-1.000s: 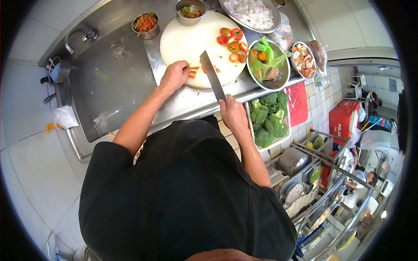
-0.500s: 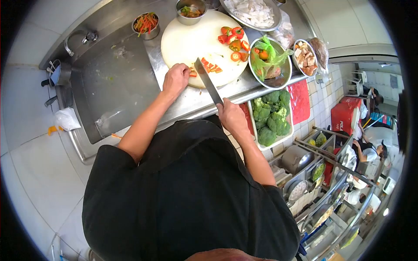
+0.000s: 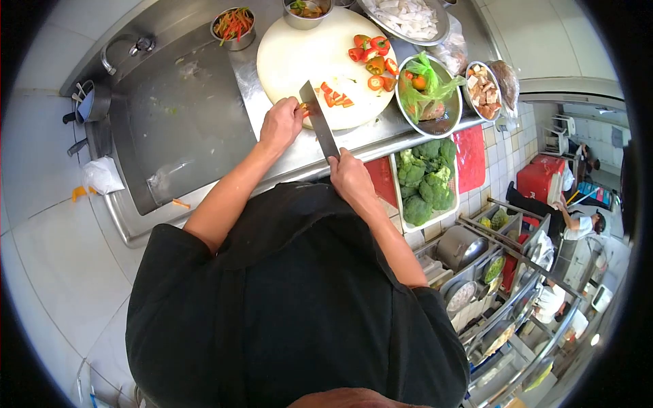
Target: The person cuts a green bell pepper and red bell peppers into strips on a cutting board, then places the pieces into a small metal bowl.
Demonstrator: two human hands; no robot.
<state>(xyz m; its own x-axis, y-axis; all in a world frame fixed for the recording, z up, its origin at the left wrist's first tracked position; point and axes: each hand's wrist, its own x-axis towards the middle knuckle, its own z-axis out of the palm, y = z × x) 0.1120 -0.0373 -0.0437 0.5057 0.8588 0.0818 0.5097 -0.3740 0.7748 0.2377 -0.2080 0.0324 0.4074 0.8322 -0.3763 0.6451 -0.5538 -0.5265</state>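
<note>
My right hand (image 3: pixel 351 178) is closed round the handle of a long-bladed kitchen knife (image 3: pixel 320 126). Its blade slants across the near edge of a round white cutting board (image 3: pixel 289 58). Left of the blade, my left hand (image 3: pixel 281 125) has its fingers curled on a piece of red pepper (image 3: pixel 305 109), mostly hidden by them. Just right of the blade lie several cut red pepper pieces (image 3: pixel 337 98). Whole or topped red and greenish peppers (image 3: pixel 375 64) sit farther back at the board's right side.
A steel sink (image 3: pixel 183 129) lies to the left. Behind the board are metal cups, one with shredded vegetables (image 3: pixel 233 26), and a bowl of white pieces (image 3: pixel 407 19). To the right stands a bowl with a green bag (image 3: pixel 427 98). Broccoli (image 3: pixel 427 180) fills a crate below the counter edge.
The knife has shifted left toward my left hand, leaving the cut pepper pieces on its right. The view has moved slightly, and a person in the background has changed posture.
</note>
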